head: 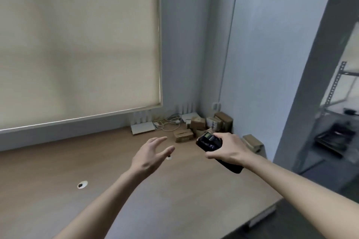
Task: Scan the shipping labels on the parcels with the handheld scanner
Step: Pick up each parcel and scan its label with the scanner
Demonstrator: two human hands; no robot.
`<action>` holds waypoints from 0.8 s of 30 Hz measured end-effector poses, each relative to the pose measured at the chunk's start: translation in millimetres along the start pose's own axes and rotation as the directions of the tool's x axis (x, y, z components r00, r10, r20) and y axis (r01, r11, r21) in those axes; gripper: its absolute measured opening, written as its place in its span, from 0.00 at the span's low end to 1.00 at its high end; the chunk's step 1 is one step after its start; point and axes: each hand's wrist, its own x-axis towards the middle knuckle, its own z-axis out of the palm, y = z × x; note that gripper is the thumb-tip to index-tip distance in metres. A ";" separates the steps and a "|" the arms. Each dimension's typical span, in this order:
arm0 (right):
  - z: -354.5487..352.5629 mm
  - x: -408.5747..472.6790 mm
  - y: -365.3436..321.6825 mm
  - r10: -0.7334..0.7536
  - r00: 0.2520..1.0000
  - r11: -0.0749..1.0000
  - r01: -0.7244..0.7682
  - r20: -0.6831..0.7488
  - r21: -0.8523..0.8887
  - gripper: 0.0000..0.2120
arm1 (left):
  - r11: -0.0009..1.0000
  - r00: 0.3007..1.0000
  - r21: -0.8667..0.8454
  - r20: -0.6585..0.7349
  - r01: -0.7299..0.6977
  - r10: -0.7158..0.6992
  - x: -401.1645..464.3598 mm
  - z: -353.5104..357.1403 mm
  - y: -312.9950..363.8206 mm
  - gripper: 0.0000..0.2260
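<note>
My right hand (229, 148) grips a black handheld scanner (209, 142) with a small lit screen, held above the wooden desk (97, 161) and pointing toward the far corner. Several small brown cardboard parcels (183, 135) are piled in that corner against the wall, some stacked, with one more parcel (252, 142) lying apart at the desk's right edge. My left hand (152, 154) hovers over the desk with fingers straight and spread, holding nothing, a short way from the nearest parcel. The labels are too small and blurred to read.
Two white routers (142, 127) and a tangle of white cables (169, 122) sit by the wall left of the parcels. A beige roller blind (77, 44) covers the window. Two cable holes (82, 184) pierce the desk. Metal shelving (336, 91) shows at right.
</note>
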 end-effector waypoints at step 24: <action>-4.8 229.2 304.5 0.581 0.812 0.813 -0.582 -0.058 -0.002 0.25 | 0.995 0.925 -0.001 0.368 -0.098 0.092 341.0 298.0 72.9 0.28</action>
